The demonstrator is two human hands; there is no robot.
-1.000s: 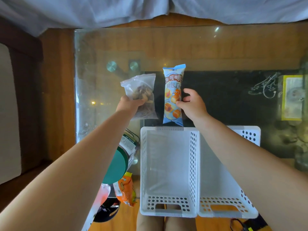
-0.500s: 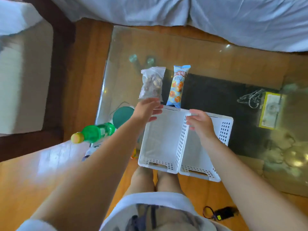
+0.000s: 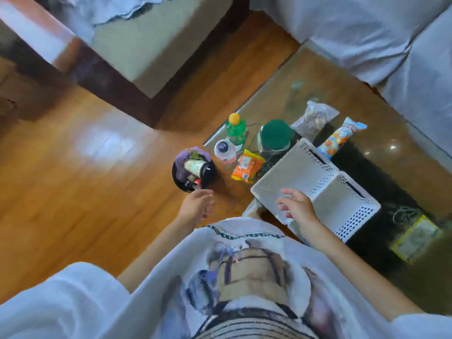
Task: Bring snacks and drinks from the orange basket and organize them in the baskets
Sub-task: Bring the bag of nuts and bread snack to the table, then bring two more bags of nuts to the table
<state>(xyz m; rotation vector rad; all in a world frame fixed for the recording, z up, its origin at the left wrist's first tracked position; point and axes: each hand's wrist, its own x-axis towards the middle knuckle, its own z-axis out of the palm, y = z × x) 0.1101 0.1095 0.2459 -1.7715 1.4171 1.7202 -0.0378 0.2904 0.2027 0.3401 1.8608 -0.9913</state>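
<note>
A round dark container [image 3: 194, 169] full of snacks and cans sits on the wooden floor. My left hand [image 3: 197, 207] hovers just below it, empty, fingers apart. Two white perforated baskets [image 3: 318, 184] stand side by side on the glass table; both look empty. My right hand [image 3: 296, 207] hangs empty over the near edge of the left basket. An orange snack packet [image 3: 247, 166], a green bottle [image 3: 236, 128], a pink-tinted bottle [image 3: 224, 150] and a green-lidded jar [image 3: 276, 135] stand at the table's corner. A clear bag of nuts [image 3: 314, 118] and a blue snack pack [image 3: 338, 138] lie beyond the baskets.
The glass table [image 3: 281, 94] has a dark mat [image 3: 381, 172] with a yellow card [image 3: 415, 238] on it. A grey-covered sofa [image 3: 367, 35] is behind the table. An armchair [image 3: 151, 37] stands at the upper left. My white shirt fills the bottom.
Both hands let go of the nut bag and blue pack, which now lie on the table. My view swung left and down; my left hand moved to the floor container.
</note>
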